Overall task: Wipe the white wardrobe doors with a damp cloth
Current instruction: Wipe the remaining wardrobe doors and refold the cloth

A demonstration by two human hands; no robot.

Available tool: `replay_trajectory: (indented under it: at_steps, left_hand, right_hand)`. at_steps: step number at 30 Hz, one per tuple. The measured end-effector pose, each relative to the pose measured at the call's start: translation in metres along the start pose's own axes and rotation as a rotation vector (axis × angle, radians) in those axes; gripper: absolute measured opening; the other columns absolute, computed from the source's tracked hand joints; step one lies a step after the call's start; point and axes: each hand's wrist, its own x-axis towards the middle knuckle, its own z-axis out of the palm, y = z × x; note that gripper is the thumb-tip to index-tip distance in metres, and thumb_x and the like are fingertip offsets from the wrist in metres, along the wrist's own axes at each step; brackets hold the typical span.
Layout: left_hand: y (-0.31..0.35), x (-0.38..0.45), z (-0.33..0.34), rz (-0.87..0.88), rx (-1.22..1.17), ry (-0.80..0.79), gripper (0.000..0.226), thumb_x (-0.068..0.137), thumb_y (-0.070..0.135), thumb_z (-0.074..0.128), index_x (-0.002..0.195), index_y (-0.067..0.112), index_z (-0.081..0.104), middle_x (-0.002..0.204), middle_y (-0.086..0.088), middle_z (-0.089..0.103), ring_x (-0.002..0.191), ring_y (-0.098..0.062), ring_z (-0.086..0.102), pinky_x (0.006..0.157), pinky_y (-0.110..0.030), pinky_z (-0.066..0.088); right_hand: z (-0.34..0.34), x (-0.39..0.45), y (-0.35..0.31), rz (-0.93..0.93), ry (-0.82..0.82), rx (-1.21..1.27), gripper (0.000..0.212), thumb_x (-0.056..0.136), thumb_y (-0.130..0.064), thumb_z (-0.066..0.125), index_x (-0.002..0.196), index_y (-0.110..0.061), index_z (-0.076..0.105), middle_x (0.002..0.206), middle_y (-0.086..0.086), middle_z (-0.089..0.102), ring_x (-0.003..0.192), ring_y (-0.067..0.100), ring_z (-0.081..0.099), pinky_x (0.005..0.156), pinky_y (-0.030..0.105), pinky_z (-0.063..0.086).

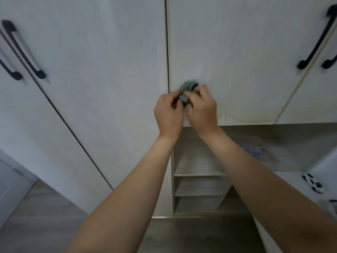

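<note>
A small grey-green cloth point(187, 88) is bunched up between both of my hands, in front of the white wardrobe door point(237, 52) on the right of the centre seam. My left hand point(168, 113) pinches the cloth's left side with curled fingers. My right hand point(202, 106) grips its right side. Most of the cloth is hidden behind my fingers. Left of the seam stands a second white door point(100, 61). A yellowish stain line runs along the lower edge of the right door.
Black bar handles point(23, 50) sit on the far-left doors and another pair point(315, 39) on the far right. Below the right door are open shelves point(198, 185). A black-and-white object point(312, 183) lies on a white surface at the right. Grey wood floor point(45, 216) lies below.
</note>
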Motion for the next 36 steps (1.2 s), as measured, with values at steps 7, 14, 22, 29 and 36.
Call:
replay_trajectory:
  at_steps: [7, 14, 22, 29, 36]
  left_hand:
    - [-0.029, -0.027, 0.023, 0.149, 0.192, -0.064, 0.017, 0.080, 0.000, 0.070, 0.093, 0.009, 0.078, 0.075, -0.004, 0.060, 0.067, -0.003, 0.046, 0.067, -0.003, 0.035]
    - [-0.009, -0.051, 0.039, -0.108, 0.135, -0.043, 0.023, 0.084, 0.003, 0.064, 0.098, 0.013, 0.079, 0.088, -0.002, 0.072, 0.082, -0.012, 0.064, 0.078, -0.022, 0.050]
    - [0.032, -0.022, 0.063, 0.014, 0.024, 0.068, 0.023, 0.087, 0.005, 0.066, 0.106, 0.012, 0.078, 0.095, -0.001, 0.068, 0.082, -0.004, 0.061, 0.079, -0.010, 0.047]
    - [0.000, -0.088, 0.072, -0.093, 0.154, -0.036, 0.023, 0.087, -0.002, 0.065, 0.106, 0.003, 0.076, 0.097, -0.007, 0.069, 0.084, -0.014, 0.064, 0.080, 0.003, 0.035]
    - [0.070, -0.004, 0.081, 0.130, 0.014, 0.118, 0.018, 0.090, 0.007, 0.066, 0.105, 0.010, 0.076, 0.096, 0.000, 0.062, 0.083, -0.005, 0.058, 0.076, -0.016, 0.050]
  right_hand:
    - [0.007, -0.052, 0.035, -0.023, -0.046, -0.040, 0.013, 0.089, 0.001, 0.058, 0.087, 0.005, 0.070, 0.086, 0.019, 0.061, 0.074, 0.032, 0.059, 0.062, 0.040, 0.052]
    - [-0.016, -0.069, 0.035, 0.081, -0.259, 0.081, 0.032, 0.088, -0.007, 0.054, 0.115, 0.004, 0.067, 0.107, 0.021, 0.058, 0.093, 0.034, 0.060, 0.080, 0.043, 0.054]
    - [-0.030, -0.016, 0.056, 0.067, 0.011, 0.052, 0.024, 0.092, -0.004, 0.052, 0.104, 0.005, 0.071, 0.098, 0.022, 0.061, 0.083, 0.035, 0.060, 0.070, 0.042, 0.052]
    - [-0.026, -0.084, 0.061, 0.181, -0.216, 0.138, 0.034, 0.095, -0.014, 0.044, 0.099, 0.004, 0.072, 0.097, 0.016, 0.062, 0.084, 0.029, 0.061, 0.069, 0.044, 0.054]
    - [-0.059, 0.016, 0.064, 0.107, 0.092, 0.097, 0.023, 0.089, 0.002, 0.054, 0.107, 0.004, 0.069, 0.101, 0.018, 0.058, 0.084, 0.022, 0.058, 0.072, 0.024, 0.047]
